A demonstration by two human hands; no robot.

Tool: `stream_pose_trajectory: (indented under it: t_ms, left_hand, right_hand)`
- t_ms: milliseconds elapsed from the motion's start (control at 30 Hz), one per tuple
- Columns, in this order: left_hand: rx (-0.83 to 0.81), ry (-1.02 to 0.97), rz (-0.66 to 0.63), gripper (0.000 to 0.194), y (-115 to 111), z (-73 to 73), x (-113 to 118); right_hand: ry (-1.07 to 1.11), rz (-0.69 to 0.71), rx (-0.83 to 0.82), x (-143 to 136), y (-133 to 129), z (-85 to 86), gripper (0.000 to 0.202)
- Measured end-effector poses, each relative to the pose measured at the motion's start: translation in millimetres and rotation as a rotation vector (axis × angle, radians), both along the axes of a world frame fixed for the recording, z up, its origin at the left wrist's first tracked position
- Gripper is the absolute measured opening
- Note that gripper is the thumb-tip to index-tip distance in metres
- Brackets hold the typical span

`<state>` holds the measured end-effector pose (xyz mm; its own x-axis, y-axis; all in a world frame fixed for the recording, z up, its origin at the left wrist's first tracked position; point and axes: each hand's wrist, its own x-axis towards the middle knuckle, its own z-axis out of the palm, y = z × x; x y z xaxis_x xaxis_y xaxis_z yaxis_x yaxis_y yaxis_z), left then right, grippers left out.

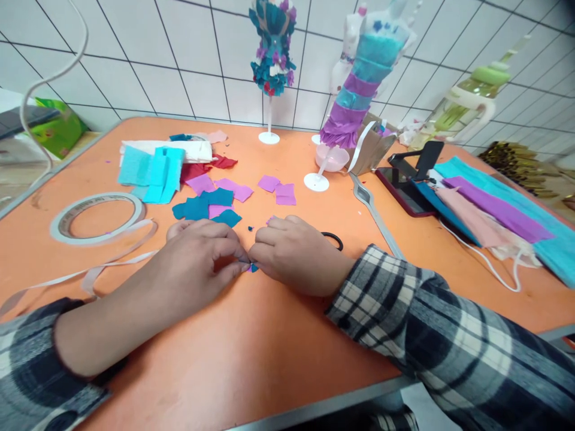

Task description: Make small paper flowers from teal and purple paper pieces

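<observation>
- Nearest my head camera I have two black-and-white plaid sleeves (449,317), reaching over the orange, grey-edged bench (224,359).
- My left hand (206,251) pinches a tiny teal-and-purple scrap of thin paper (254,268) between thumb and forefinger, low over the near middle of the bench.
- My right hand (287,248) is curled, its fingertips meeting the scrap from the right; its thumb is hidden, so I cannot tell whether it grips.
- I judge this one piece partly worked. Just beyond lie loose teal paper pieces (197,206) and flat purple paper squares (285,193), seemingly unworked.
- At the far side, a small dress form covered in teal and purple paper ruffles (273,48) looks largely done; right of it, a tilted form wrapped in blue and purple bands (359,90) has plainer covering.
- Left, a white roll of tape (60,224) trails loose strips beside my left forearm, which could snag the sleeve.
- A black loop (339,242) peeks out behind my right wrist; farther right lie a long grey metal tool (377,215) and a black folding stand (429,158).
</observation>
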<state>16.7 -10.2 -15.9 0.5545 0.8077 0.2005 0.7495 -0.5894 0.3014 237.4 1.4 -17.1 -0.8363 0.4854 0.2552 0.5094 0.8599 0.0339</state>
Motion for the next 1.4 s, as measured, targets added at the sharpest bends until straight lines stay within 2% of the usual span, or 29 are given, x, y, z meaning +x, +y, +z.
stream_pose_trajectory:
  t_ms: [133, 233, 367, 533, 667, 967, 1100, 1200, 1300, 1367, 1400]
  left_hand:
    - [0.024, -0.053, 0.022, 0.023, 1.5, 4.8, -6.8]
    - [0.037, -0.031, -0.035, 0.020, 0.1, 6.3, -10.0]
    - [0.032, 0.009, -0.080, 0.022, -3.5, 3.4, -8.4]
    - [0.047, 0.005, -0.057, 0.019, -3.9, 0.8, -6.8]
    - [0.030, -0.031, -0.044, 0.018, -2.6, 0.5, -6.4]
    - [0.019, 0.012, -0.024, 0.020, -2.1, 3.1, -3.4]
    - [0.004, 0.029, -0.005, 0.023, -0.7, 0.8, -4.3]
    - [-0.038, 0.012, 0.024, 0.024, 2.2, -0.1, -4.4]
    - [-0.089, -0.076, 0.095, 0.031, 5.9, 3.9, -4.6]
    - [-0.112, -0.203, 0.170, 0.035, 7.2, 10.2, -5.7]
    - [-0.115, -0.282, 0.201, 0.035, 7.1, 14.1, -6.5]
  right_hand:
    - [0.036, -0.036, -0.135, 5.7, 3.8, -0.1, 0.021]
    - [0.061, -0.020, -0.232, 7.1, 3.5, 0.6, 0.022]
    - [0.096, -0.021, -0.295, 7.5, -0.2, 3.4, 0.024]
    - [0.248, -0.050, -0.375, 6.1, -4.7, 2.9, 0.019]
    - [0.318, -0.127, -0.393, 2.0, -7.8, -0.7, 0.014]
    - [0.124, -0.148, -0.340, -4.5, -12.7, -0.4, 0.023]
    - [0.026, -0.140, -0.256, -8.2, -17.4, 5.1, 0.021]
    - [0.002, -0.139, -0.263, -10.4, -19.0, 5.0, 0.019]
    - [0.083, -0.131, -0.362, -9.3, -14.7, 0.5, 0.015]
    - [0.302, -0.191, -0.564, -6.2, -9.7, -1.3, 0.011]
    - [0.468, -0.239, -0.732, -4.1, -7.5, -1.0, 0.008]
